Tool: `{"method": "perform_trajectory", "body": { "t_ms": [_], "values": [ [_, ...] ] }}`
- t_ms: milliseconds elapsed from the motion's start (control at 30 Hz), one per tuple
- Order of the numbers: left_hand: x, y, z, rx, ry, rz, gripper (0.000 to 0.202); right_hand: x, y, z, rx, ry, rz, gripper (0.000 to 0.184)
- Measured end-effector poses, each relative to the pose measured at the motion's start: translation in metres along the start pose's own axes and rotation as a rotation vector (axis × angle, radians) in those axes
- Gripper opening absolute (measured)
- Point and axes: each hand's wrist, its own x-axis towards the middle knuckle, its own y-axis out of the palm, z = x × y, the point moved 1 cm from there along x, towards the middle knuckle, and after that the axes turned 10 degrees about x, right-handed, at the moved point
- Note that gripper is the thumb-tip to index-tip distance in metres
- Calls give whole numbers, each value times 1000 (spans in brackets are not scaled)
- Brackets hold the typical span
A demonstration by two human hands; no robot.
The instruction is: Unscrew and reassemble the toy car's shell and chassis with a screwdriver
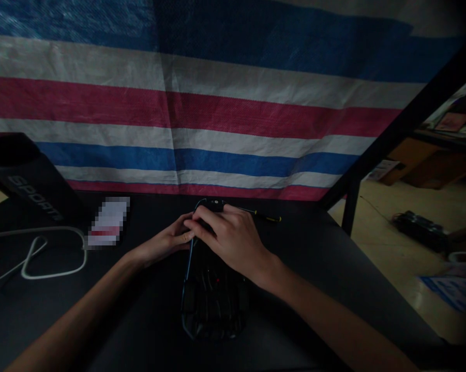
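A dark, flat device [213, 297] with blue edge trim lies lengthwise on the black table [314, 268] in front of me. My right hand [233, 237] rests on its far end, fingers bent and pressed down on it. My left hand [166, 243] touches the same end from the left, its fingertips pinched against the device beside my right fingers. What the fingertips grip is too small and dark to make out. A thin screwdriver [266, 217] with a yellow-marked handle lies just behind my right hand.
A black box marked SPORT [31, 186] stands at the left. A white looped line [58, 253] marks the table mat. A blurred small card [108, 221] lies left of my hands. A striped tarp [217, 113] hangs behind. The table's right edge drops to the floor with clutter [421, 230].
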Motion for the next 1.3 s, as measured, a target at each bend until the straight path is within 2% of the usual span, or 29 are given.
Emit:
{"method": "perform_trajectory", "body": {
  "t_ms": [67, 233, 300, 367, 433, 533, 700, 767, 867, 1000, 1067, 1167, 1233, 1300],
  "values": [
    [0, 1, -2, 8, -3, -2, 72, 0, 0, 1, -1, 20, -12, 27],
    [1, 0, 3, -10, 46, -10, 67, 4, -5, 5, 64, -172, 90, 27],
    [1, -2, 6, 11, 40, -26, 63, 5, -6, 7, 59, -186, 123, 28],
    [1, -3, 7, 18, 22, -36, 63, 4, -4, 8, 20, -118, 98, 26],
    [0, -4, 5, 4, 8, -29, 63, 4, 0, 7, -56, -16, 17, 27],
    [0, -2, 0, -13, 2, -5, 63, 6, 9, 2, -169, 111, -123, 42],
    [-2, 0, -5, -20, -12, -5, 71, 22, 22, -6, -180, 185, -200, 54],
    [-3, 0, -6, -2, -28, -14, 72, 29, 26, -8, -143, 221, -183, 55],
    [-5, 0, -10, 15, -32, 0, 73, 34, 26, -19, -3, 355, -135, 55],
    [-8, -1, -17, 95, -27, 6, 78, 28, 8, -51, 122, 475, -119, 59],
    [-9, -2, -19, 158, -34, 3, 77, 16, -5, -70, 144, 505, -90, 65],
    [-10, -4, -21, 215, -17, 11, 73, -11, -15, -88, 182, 518, 58, 64],
    [-10, -6, -20, 230, -1, 18, 71, -29, -12, -92, 193, 527, 182, 61],
    [-9, -7, -19, 240, -3, 13, 71, -44, -2, -92, 167, 551, 246, 60]
  ]
}}
